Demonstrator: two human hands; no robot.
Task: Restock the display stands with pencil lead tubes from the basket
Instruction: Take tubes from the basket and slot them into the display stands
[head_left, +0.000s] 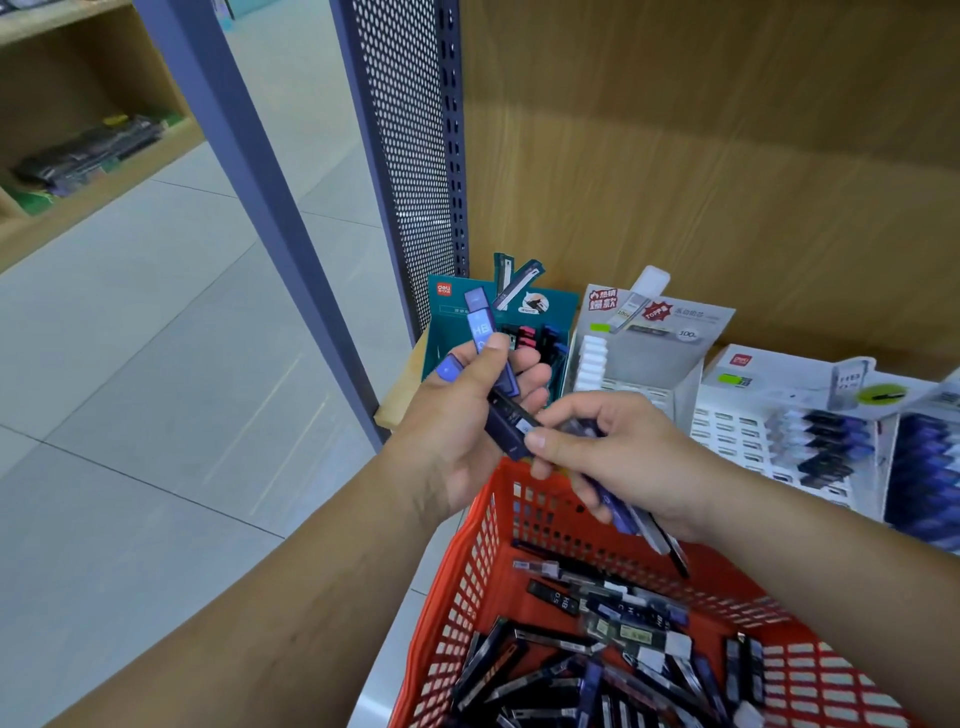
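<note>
Purple rectangular plastic lead tubes (479, 325) are held fanned in the left hand (452, 421), w/ grip curled round them. More are clutched in the right hand (639, 462), grip tight. Rest are heaped in the red plastic mesh basket (467, 566) below; teal & white cardboard display stands (558, 306) are set behind.

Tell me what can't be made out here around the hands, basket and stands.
Head view only.
The teal stand: lower slots hidden behind the left hand.
The tubes in the right hand: covered by its fingers and blurred, so the count is unclear.
The red basket: near end cut off by the bottom edge.
The blue stand: cut off by the right edge.
</note>
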